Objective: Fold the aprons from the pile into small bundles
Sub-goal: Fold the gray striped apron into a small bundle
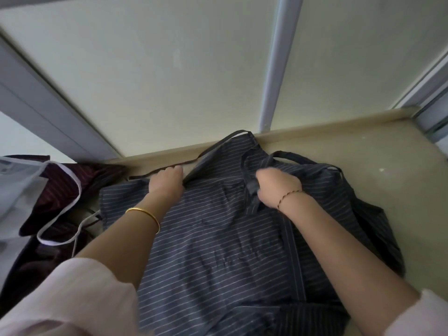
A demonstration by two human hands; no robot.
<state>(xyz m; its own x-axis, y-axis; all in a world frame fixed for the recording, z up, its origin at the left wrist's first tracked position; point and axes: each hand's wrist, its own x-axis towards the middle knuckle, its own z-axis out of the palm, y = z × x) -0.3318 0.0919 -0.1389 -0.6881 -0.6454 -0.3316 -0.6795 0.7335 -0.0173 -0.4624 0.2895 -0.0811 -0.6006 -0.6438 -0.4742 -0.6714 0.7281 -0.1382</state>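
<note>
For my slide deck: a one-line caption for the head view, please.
Left hand and right hand grip a dark striped apron spread on a beige counter.

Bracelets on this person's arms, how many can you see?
2. A gold bangle circles the left wrist, and a thin beaded chain circles the right wrist, both over the dark striped apron. The sleeves could hide more.
</note>
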